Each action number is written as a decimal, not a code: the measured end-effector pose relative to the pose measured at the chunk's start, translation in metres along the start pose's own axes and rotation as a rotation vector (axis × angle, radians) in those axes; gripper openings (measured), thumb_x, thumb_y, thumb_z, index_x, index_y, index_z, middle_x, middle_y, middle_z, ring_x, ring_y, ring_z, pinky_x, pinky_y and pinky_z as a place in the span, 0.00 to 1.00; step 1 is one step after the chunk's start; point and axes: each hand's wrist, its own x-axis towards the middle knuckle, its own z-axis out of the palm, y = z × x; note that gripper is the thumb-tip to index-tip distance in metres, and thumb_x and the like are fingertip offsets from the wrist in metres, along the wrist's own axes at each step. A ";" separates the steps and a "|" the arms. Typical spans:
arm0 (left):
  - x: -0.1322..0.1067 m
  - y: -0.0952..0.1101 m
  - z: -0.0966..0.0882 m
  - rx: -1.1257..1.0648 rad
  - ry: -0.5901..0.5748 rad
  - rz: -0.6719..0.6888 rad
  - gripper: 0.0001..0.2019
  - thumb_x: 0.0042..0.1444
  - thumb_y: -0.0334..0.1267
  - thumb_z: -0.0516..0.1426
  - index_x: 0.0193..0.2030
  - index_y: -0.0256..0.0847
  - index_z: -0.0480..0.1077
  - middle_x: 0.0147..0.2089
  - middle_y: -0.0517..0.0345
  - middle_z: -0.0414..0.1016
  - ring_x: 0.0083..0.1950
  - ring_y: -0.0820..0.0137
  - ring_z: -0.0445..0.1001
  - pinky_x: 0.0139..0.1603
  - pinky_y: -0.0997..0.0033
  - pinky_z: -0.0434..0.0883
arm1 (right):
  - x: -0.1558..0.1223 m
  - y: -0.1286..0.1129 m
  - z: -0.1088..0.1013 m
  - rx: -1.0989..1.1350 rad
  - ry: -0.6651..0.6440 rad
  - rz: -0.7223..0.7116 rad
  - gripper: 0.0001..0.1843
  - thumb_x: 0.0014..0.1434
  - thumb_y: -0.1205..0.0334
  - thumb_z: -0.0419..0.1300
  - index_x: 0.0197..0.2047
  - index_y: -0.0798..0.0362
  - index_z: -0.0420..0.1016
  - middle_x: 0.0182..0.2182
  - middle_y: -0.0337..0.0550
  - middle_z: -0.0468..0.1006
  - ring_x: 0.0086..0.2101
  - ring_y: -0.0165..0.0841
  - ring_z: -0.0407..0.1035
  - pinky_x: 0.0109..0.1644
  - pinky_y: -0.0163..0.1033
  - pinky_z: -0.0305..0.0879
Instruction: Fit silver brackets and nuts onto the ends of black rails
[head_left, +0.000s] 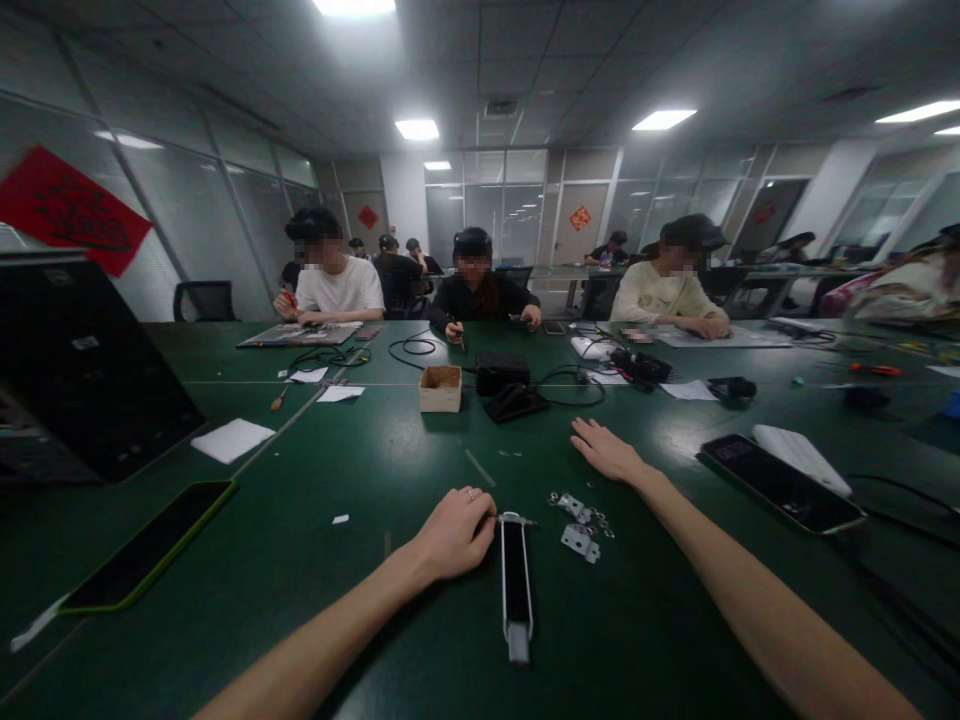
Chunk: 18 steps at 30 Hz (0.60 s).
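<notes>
My left hand [459,530] rests on the green table with its fingers curled together. Its fingertips are at the upper left end of a long narrow piece with a silver metal frame and a dark middle [516,575]; whatever they hold is hidden. A thin crossbar runs through the top of that piece, and a grey block forms its near end. To its right lie two small bent metal plates, one upper [574,508] and one lower [580,543], with several nuts or rings [602,522]. My right hand [606,450] lies flat beyond them, fingers stretched out, holding nothing.
Ahead stand a small open box [440,390] and a black device [502,373] with cables. A phone [780,482] lies right, another green-edged phone [150,545] left, beside a black computer case [82,360]. Three people sit working across the table [360,560].
</notes>
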 end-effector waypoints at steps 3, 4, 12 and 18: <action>-0.001 -0.001 0.000 -0.009 0.002 -0.001 0.06 0.61 0.31 0.49 0.38 0.39 0.66 0.38 0.55 0.71 0.39 0.67 0.70 0.43 0.67 0.67 | -0.019 -0.011 0.001 0.019 0.008 -0.060 0.29 0.65 0.52 0.42 0.66 0.55 0.57 0.65 0.47 0.54 0.64 0.40 0.46 0.66 0.50 0.46; -0.001 -0.002 0.000 -0.012 0.001 0.002 0.06 0.62 0.32 0.49 0.38 0.39 0.66 0.38 0.56 0.71 0.39 0.68 0.69 0.43 0.67 0.67 | -0.028 -0.014 0.002 0.025 0.015 -0.072 0.28 0.65 0.54 0.42 0.65 0.54 0.57 0.65 0.46 0.55 0.64 0.40 0.47 0.66 0.50 0.48; 0.000 -0.007 0.005 -0.009 0.025 0.035 0.06 0.62 0.31 0.49 0.37 0.38 0.66 0.38 0.55 0.71 0.39 0.67 0.69 0.42 0.66 0.66 | -0.104 -0.038 -0.012 0.059 0.025 -0.212 0.24 0.62 0.63 0.46 0.58 0.55 0.69 0.59 0.49 0.67 0.58 0.39 0.61 0.62 0.49 0.58; 0.001 -0.003 0.003 -0.006 0.014 0.029 0.06 0.61 0.31 0.48 0.37 0.38 0.67 0.38 0.53 0.71 0.40 0.66 0.69 0.43 0.66 0.66 | -0.110 -0.043 -0.037 0.095 0.126 -0.279 0.21 0.60 0.65 0.46 0.52 0.50 0.73 0.50 0.46 0.75 0.50 0.39 0.69 0.57 0.48 0.65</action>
